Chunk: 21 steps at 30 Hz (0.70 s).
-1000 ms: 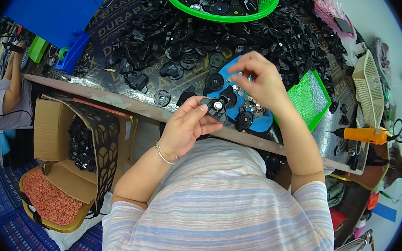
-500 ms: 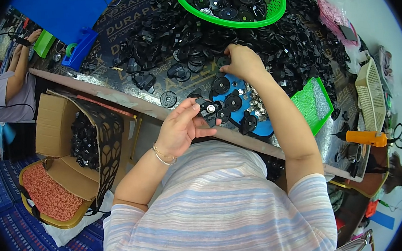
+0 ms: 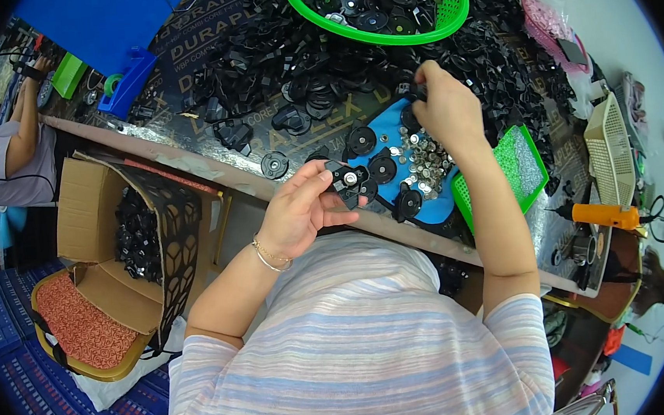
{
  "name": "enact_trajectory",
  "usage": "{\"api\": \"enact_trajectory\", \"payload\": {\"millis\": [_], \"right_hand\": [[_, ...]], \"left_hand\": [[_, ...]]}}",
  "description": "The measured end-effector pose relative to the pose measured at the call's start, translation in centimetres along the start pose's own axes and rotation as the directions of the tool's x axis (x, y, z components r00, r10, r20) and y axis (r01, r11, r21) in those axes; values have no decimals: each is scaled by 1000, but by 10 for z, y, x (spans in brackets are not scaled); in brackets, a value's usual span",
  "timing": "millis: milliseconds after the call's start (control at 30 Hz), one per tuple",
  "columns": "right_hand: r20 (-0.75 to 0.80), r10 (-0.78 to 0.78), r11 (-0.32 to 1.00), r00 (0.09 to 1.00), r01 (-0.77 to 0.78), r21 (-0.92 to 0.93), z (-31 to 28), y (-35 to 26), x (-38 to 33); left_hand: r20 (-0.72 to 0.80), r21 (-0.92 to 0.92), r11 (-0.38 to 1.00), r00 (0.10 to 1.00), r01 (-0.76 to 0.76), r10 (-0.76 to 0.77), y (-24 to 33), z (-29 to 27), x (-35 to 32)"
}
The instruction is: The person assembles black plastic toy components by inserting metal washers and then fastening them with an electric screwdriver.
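Here, black part (image 3: pixel 349 187) in left hand (image 3: pixel 299 212); right hand (image 3: pixel 450 114) apart.

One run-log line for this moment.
left hand: holds black plastic part | right hand: at black piece, grip unclear | blue mat: loose silver discs

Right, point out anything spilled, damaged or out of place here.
Nothing looks plainly damaged. Many black parts sprawl loose outside the green basket, and small metal pieces lie scattered on the blue mat; both look untidy but may be deliberate.
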State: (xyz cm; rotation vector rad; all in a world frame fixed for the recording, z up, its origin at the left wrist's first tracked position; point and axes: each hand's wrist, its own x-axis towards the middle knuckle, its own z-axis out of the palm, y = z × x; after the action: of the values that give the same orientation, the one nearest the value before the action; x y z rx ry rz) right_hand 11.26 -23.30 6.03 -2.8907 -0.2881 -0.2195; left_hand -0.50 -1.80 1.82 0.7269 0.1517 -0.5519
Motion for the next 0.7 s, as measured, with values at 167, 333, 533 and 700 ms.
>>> {"api": "enact_trajectory", "payload": {"millis": [167,333,533,700], "right_hand": [[375,126,985,918,-71,-158,3,18,-14],[442,87,993,893,-113,32,-2,28,-24],[329,-132,979,935,71,191,-3,49,-32],[305,-132,989,943,105,101,3,49,-34]], "left_hand": [[27,27,998,998,48,-48,-3,9,5],[30,40,998,998,52,-54,-7,9,6],[17,14,997,997,73,-74,-10,9,8],[53,10,993,992,113,-114,-13,15,11]]}}
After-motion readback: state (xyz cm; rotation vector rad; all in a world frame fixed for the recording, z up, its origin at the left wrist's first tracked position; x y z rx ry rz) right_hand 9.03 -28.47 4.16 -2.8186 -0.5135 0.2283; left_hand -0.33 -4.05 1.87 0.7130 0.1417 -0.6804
